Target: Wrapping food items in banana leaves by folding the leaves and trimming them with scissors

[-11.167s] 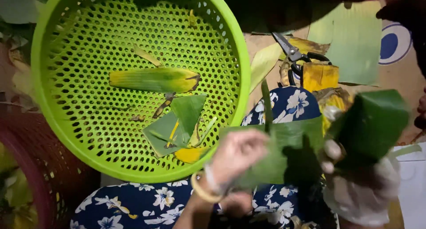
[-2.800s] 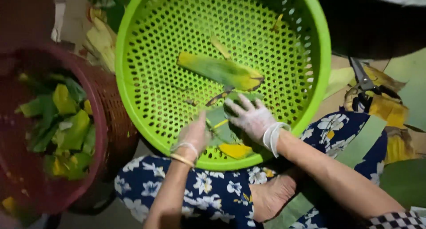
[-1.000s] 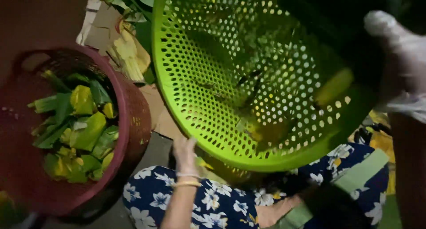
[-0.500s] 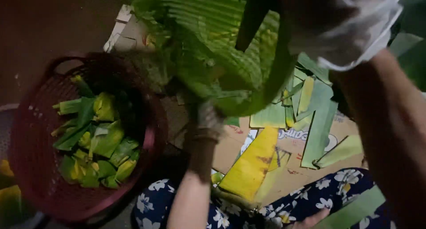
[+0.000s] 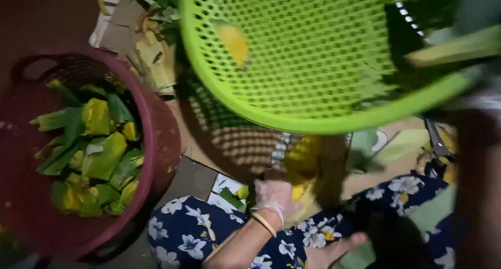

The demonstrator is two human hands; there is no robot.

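**Green basket lifted over the floor, my left hand down among leaf scraps**

I am seated on the floor, looking down at my lap, which is covered in dark blue cloth with white flowers [image 5: 188, 237]; my left hand [image 5: 274, 196], in a thin clear glove with a gold bangle [image 5: 264, 224] at the wrist, reaches down to the floor under the basket and rests on yellow and green leaf scraps [image 5: 300, 190]; its fingers are curled downward, though I cannot tell whether they pinch anything. The round bright green perforated basket [image 5: 313, 60] fills the upper half of the view, tilted and raised above the floor, casting a dotted shadow below it; a yellow leaf piece [image 5: 233, 42] clings inside it. My right arm is a dark blur at the far right edge (the hand itself is hidden, so I cannot tell its grip). To the left stands a dark red basket [image 5: 156, 133] filled with folded green and yellow leaf parcels [image 5: 94, 149]. Scissors [image 5: 436, 144] lie on the floor at right.
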